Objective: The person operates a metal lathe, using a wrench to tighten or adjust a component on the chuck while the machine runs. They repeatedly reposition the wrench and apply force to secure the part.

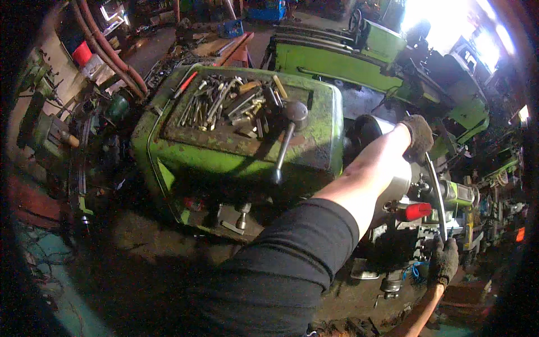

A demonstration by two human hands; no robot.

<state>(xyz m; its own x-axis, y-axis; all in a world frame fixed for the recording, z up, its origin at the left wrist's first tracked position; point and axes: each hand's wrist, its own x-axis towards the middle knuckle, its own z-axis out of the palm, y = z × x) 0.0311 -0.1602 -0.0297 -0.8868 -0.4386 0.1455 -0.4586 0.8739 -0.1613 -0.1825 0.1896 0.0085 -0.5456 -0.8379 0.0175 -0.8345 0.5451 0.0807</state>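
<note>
My left arm, in a black sleeve, reaches across the front of a green lathe [247, 154]. My left hand [418, 137], in a dark knitted glove, is closed around the far end of a long, thin grey bar [435, 191]. Lower down, my gloved right hand [443, 261] grips the bar's near end. Between the hands the bar passes in front of the lathe's tool area, close to a red-handled part [416, 211]. A round metal chuck [396, 182] lies partly behind my left forearm. Whether the bar touches anything there, I cannot tell.
Loose bits and tools [224, 106] are heaped on the headstock, beside a ball-ended lever [287, 140]. A blue coil [415, 272] hangs below the carriage. Beyond stands another green machine [337, 62]. At the left are thick reddish hoses [106, 50].
</note>
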